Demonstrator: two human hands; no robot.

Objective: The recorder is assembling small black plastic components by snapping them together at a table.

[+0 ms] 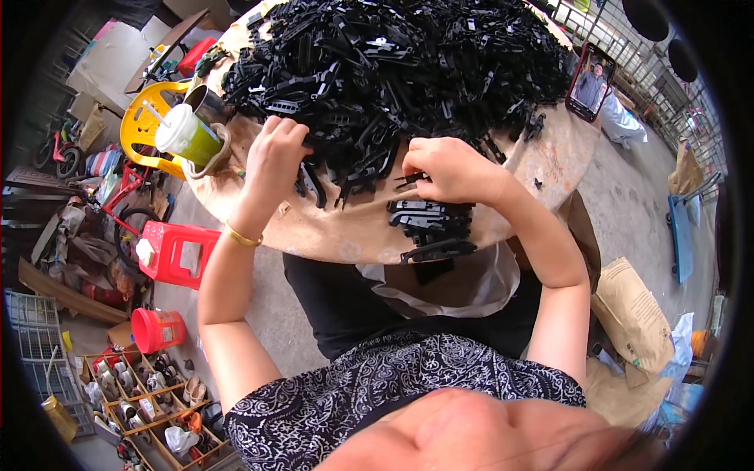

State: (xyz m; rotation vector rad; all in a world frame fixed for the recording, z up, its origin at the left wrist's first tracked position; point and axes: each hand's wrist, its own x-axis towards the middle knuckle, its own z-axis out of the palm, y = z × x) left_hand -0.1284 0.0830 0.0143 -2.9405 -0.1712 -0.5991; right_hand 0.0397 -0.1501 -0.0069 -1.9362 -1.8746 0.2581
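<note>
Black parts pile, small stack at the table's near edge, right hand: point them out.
Black parts pile (400,78), head view: middle of its surface.
Small stack (432,226), head view: middle of the stack.
Right hand (452,167), head view: back of the hand.

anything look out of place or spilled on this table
One small black piece lies alone on the tabletop, to the right of the right hand, apart from the big pile of black parts, so it looks stray. I see no clear spill.

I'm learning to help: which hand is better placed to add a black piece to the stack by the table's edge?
Probably the right hand: it holds a black piece just beyond the stack. The left hand is farther away, at the pile.
</note>
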